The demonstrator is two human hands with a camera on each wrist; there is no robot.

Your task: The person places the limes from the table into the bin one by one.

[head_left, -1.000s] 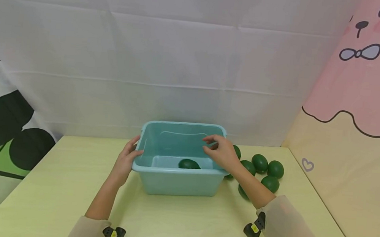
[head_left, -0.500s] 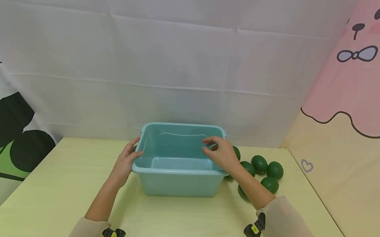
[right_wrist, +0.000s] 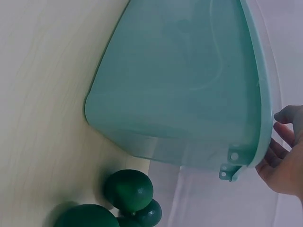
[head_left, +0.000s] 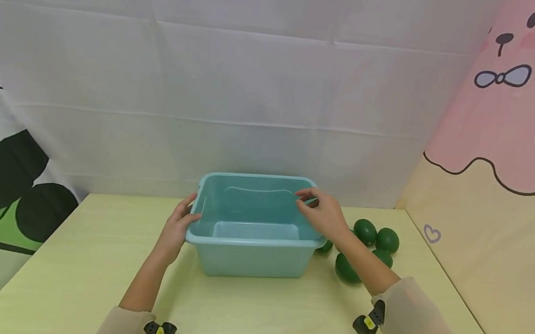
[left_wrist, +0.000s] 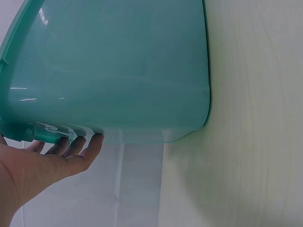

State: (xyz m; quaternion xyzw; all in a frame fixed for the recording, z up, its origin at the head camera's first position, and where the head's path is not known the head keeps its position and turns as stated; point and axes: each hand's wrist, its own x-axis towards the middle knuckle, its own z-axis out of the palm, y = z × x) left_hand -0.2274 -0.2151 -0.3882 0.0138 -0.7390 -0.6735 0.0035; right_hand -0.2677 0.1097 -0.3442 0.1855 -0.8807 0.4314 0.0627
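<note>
A light blue-green plastic tub (head_left: 253, 261) stands on the table. My left hand (head_left: 175, 233) grips its left rim, thumb over the edge; in the left wrist view its fingers (left_wrist: 90, 152) lie against the outside under the rim. My right hand (head_left: 323, 212) hovers at the tub's right rim, fingers loosely bent with nothing between them. Right of the tub lie several dark green, smooth, egg-shaped fruits (head_left: 365, 232), some partly hidden by the right forearm and the tub. One fruit (right_wrist: 129, 190) sits close to the tub's side in the right wrist view. Part of the tub's floor is hidden behind its front wall.
The pale yellow table (head_left: 253, 316) runs back to a white creased cloth (head_left: 256, 80). On the right stands a cloth with a pink cartoon animal (head_left: 508, 131), on the left one with printed black and green shapes (head_left: 0, 179).
A green fruit seen inside the tub a second ago is out of sight now. My right hand has shifted slightly right and up. My left hand stays on the rim.
</note>
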